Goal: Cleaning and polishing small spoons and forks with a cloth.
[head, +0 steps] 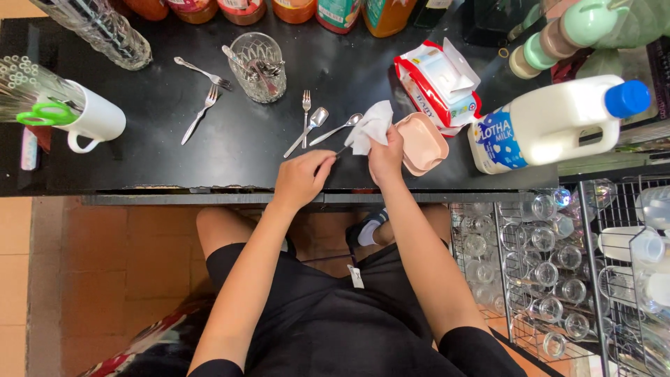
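A white tissue (370,126) is being gripped by the right hand (385,158), whose fingers are folding shut around it and around the upper end of a thin piece of cutlery (340,150); the tissue is bunching up above the knuckles, over the front part of the black bench (139,164). The left hand (301,179) is pinching the lower end of that same cutlery, its fingers curling closed on the handle, so the piece is running slantwise between the two hands. Which kind of cutlery it is cannot be told, as its head is wrapped in the tissue.

Just to the left, two spoons (314,126) and a fork (306,112) are lying on the bench. A pink lidded box (422,143) is sitting just beside the right hand, with an opened pack of wipes (440,84) behind it and a white milk jug (551,126) lying on its side further right. Farther left, a glass tumbler (258,66) is holding more cutlery, two more forks (201,94) are lying near it, and a white mug (94,119) is standing at the edge.
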